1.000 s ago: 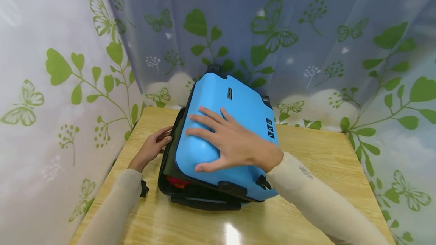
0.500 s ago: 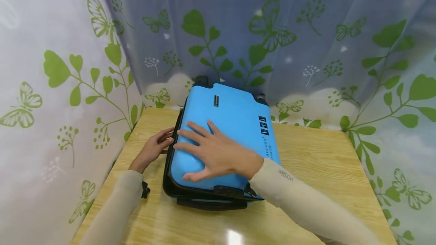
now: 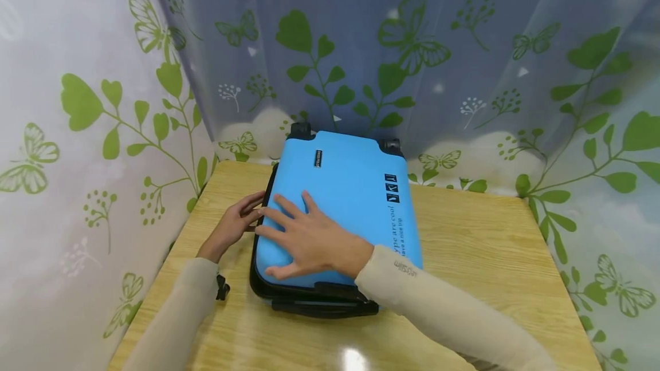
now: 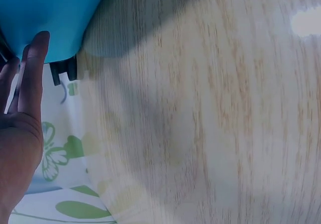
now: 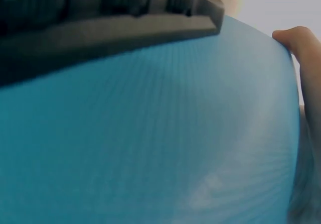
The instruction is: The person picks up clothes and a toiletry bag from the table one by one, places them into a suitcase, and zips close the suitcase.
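A light blue hard-shell suitcase (image 3: 350, 182) lies flat on the wooden table, its lid down over the black-rimmed base. My right hand (image 3: 314, 243) rests on the lid's near left part with fingers spread. In the right wrist view, the thumb (image 5: 296, 38) touches the blue shell below a black latch strip (image 5: 150, 13). At the suitcase's left side is my left hand (image 3: 233, 227), its fingers extended along the rim. The left wrist view shows those fingers (image 4: 34, 73) against the blue side wall. A black handle (image 3: 325, 308) is on the near side.
Two black wheels (image 3: 390, 146) stick out at the suitcase's far end, close to the patterned curtain (image 3: 340, 44). Another curtain (image 3: 51, 216) hangs along the left. Wooden table surface (image 3: 479, 245) extends to the right and in front.
The tilted lid has come down onto the base under my right hand, which moved left and down with it. The red contents at the gap are now hidden. My left hand stays at the left side.
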Tool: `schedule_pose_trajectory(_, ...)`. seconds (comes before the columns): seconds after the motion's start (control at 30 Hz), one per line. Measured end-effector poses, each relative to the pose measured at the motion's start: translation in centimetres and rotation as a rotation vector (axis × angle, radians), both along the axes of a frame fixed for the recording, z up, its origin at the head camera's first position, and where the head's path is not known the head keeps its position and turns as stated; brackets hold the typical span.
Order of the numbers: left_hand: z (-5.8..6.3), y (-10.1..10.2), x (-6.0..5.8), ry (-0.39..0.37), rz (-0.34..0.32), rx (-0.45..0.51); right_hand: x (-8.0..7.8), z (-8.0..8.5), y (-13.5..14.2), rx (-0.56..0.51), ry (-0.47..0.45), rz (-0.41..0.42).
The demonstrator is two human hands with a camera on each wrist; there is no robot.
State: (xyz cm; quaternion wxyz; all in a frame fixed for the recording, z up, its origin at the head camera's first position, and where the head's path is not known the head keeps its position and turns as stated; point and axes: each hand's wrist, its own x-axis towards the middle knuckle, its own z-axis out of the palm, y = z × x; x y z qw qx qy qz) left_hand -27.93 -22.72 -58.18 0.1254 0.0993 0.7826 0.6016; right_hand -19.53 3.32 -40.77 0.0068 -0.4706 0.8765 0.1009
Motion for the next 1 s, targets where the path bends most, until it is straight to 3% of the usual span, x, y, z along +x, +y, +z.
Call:
schedule_pose_trajectory(0.23,0.1,0.0,0.0,-0.014,0.001,0.012,0.3,-1.1,-0.8,0.056,0.028,-0.007)
schedule_pose_trajectory(0.67,-0.1,0.1,0.0,-0.024,0.028,0.019,0.3,-2.5,-0.8,0.041,0.016,-0.003)
schedule_pose_trajectory(1.0,0.1,0.2,0.1,-0.034,0.029,0.027,0.0,-2.6,0.6,-0.044,-0.099,0.010)
